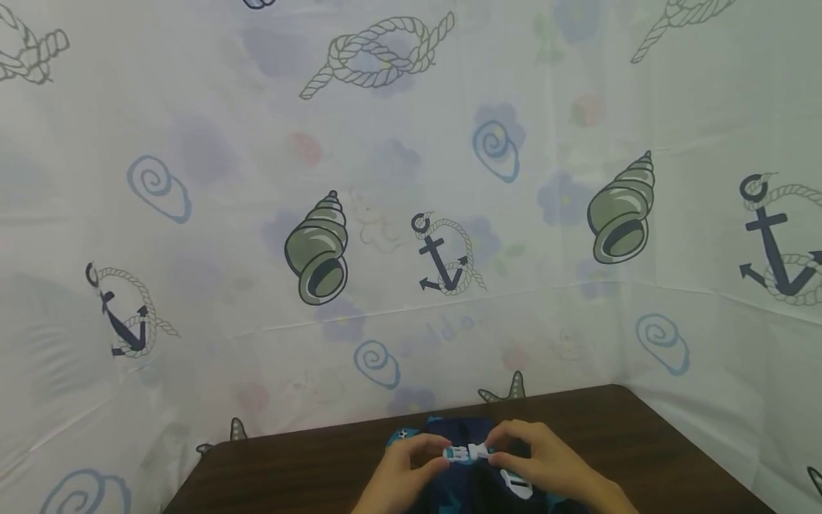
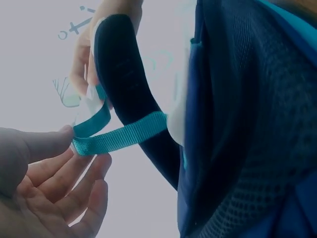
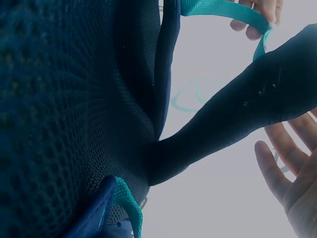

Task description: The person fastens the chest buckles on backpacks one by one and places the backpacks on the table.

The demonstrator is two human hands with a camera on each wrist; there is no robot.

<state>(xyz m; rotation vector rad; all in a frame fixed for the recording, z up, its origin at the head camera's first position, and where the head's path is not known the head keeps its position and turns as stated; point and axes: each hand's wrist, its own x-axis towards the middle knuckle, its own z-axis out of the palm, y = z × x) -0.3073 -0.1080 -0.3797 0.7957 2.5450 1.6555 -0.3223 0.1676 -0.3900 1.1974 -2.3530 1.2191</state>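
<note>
A dark blue backpack (image 1: 465, 428) with teal trim lies on the table under both hands. In the head view my left hand (image 1: 401, 471) pinches one half of a white side-release buckle (image 1: 457, 454), its prongs pointing right. My right hand (image 1: 546, 457) pinches the other white buckle half (image 1: 478, 451) between thumb and fingers. The two halves are in line, end to end. From the left half runs a teal webbing strap (image 2: 124, 134), seen in the left wrist view. A dark padded shoulder strap (image 3: 237, 104) partly hides my right hand (image 3: 302, 183) in the right wrist view.
The brown table (image 1: 289, 467) extends to both sides of the backpack. A white slotted plastic piece (image 1: 516, 484) sits on the bag below my right hand. A patterned white curtain (image 1: 385, 214) hangs around the table. Another teal strap (image 3: 128, 203) hangs near the bag's edge.
</note>
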